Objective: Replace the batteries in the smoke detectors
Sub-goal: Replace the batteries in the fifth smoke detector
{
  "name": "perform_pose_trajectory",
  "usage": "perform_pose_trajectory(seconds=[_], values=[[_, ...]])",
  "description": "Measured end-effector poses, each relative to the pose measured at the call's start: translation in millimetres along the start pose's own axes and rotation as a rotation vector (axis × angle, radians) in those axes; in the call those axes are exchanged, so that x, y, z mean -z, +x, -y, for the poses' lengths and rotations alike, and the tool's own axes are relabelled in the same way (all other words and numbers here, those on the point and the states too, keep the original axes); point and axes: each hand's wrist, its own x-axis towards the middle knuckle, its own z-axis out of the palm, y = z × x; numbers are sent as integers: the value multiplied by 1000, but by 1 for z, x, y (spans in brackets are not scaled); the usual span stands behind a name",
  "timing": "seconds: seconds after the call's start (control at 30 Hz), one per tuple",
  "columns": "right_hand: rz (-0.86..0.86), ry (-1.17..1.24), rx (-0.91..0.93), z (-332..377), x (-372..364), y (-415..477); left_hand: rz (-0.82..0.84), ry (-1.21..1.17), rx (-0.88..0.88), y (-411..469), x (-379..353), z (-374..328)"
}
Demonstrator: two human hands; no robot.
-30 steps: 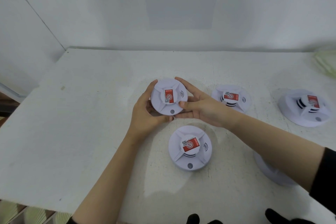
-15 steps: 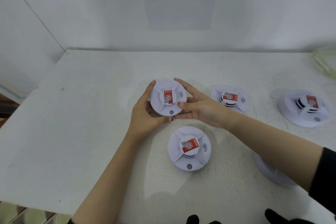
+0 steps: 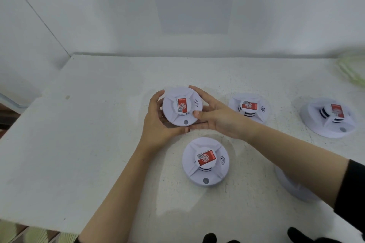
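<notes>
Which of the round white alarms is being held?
The leftmost smoke detector, gripped at its rim between the left hand and right hand. The other detectors sit on the table, in no hand.

Left tabletop [image 3: 83, 144] open; detectors [image 3: 205, 162] (right) crowd.

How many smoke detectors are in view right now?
5: held detector in left hand and right hand; front detector nearest camera; middle detector beside the right hand; far-right detector; half-hidden detector under the right forearm.

near detector [image 3: 205, 162] on table [image 3: 88, 144], held detector [image 3: 182, 106] behind it
</notes>
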Motion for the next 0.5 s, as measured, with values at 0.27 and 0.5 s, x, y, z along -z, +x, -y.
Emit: perform_pose_trajectory(seconds=[0.27,0.5], values=[[-12,20,6,0,-1,-1,-13,11,-37,0,-1,0],[-64,-4,20,-2,-3,0,-25,25,-80,-1,2,2]])
